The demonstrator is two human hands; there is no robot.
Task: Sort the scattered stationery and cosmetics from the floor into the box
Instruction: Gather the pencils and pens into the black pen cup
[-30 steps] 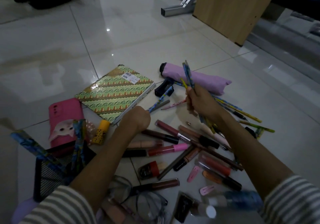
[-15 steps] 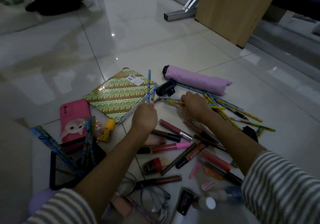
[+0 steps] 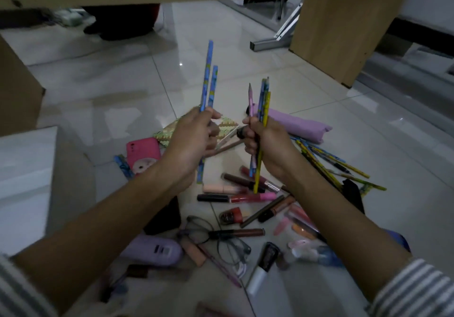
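Two blue patterned pencils (image 3: 208, 83) stand nearly upright in the left hand (image 3: 194, 139), whose fingers are curled tight round their lower halves; their tips point to 12 o'clock. The right hand (image 3: 267, 144), just beside it at 3 o'clock and not touching it, is fisted round a bundle of mixed pencils (image 3: 264, 103). Four can be counted there, one pink, two bluish and one yellow, though more may hide among them. At 4 o'clock from that hand a loose fan of yellow and blue pencils (image 3: 326, 162) lies on the glossy white tiled floor (image 3: 122, 83), too overlapped for a sure count. One lilac folded umbrella (image 3: 299, 125) lies beyond the fan at 2 o'clock. One green-and-gold patterned notebook (image 3: 228, 124) is mostly covered by both hands. One pink phone case with a cat face (image 3: 143, 154) lies at 8 o'clock from the left hand. Below the wrists, at 6 o'clock, sits a heap of lipstick and gloss tubes (image 3: 235, 197), roughly ten, crossing one another between the forearms. Nearer the camera are one pair of thin-rimmed spectacles (image 3: 231, 245) and one lilac plastic gadget (image 3: 157, 251). A black object (image 3: 164, 218) is largely hidden by the left forearm, so what it is cannot be told. A white blocky shape (image 3: 24, 181) fills the 9 o'clock edge. A wooden desk panel (image 3: 339, 34) stands at 1 o'clock.
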